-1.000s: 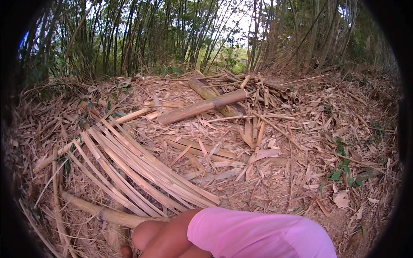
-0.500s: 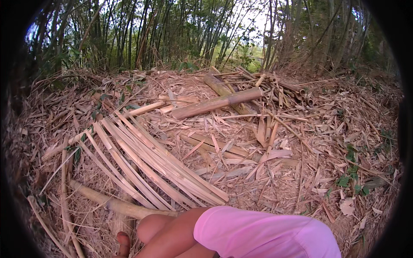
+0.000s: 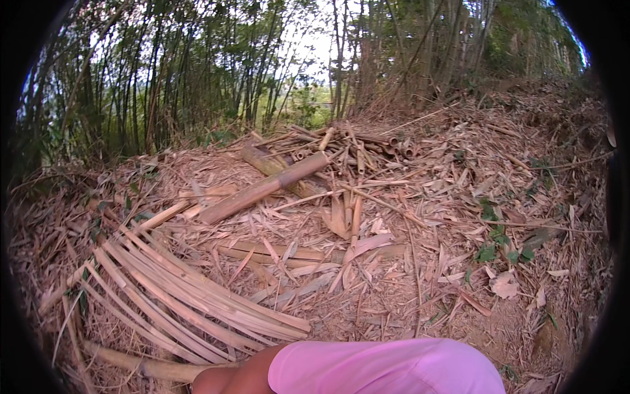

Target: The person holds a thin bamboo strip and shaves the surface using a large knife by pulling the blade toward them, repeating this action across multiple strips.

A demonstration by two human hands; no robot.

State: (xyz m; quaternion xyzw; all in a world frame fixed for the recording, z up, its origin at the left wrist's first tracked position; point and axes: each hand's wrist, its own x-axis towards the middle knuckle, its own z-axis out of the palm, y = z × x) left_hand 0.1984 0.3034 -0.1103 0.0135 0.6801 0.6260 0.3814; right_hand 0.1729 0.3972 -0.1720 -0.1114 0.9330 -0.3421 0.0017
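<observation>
Neither of my hands shows in the head view. At the lower edge lies pink cloth (image 3: 387,364) of my clothing, with a bare limb (image 3: 256,371) coming out of its left end. The limb runs out of the picture, so what my hands hold or touch is hidden. Just left of it, long pale split-bamboo strips (image 3: 210,303) are laid side by side in a fan. Their near ends rest by a bamboo pole (image 3: 125,360), and their far ends reach another pole (image 3: 65,289).
A thick bamboo length (image 3: 262,187) leans over a greenish log (image 3: 266,161). Behind them is a heap of cut bamboo pieces (image 3: 387,146). Split bamboo (image 3: 295,253) lies among dry leaves mid-ground. Green plants (image 3: 489,251) grow at right; standing bamboo (image 3: 190,79) rises behind.
The view has turned right and tilted up, so the strips and logs sit further left and lower. A digit seen at the lower left has left the picture. The strips keep their layout.
</observation>
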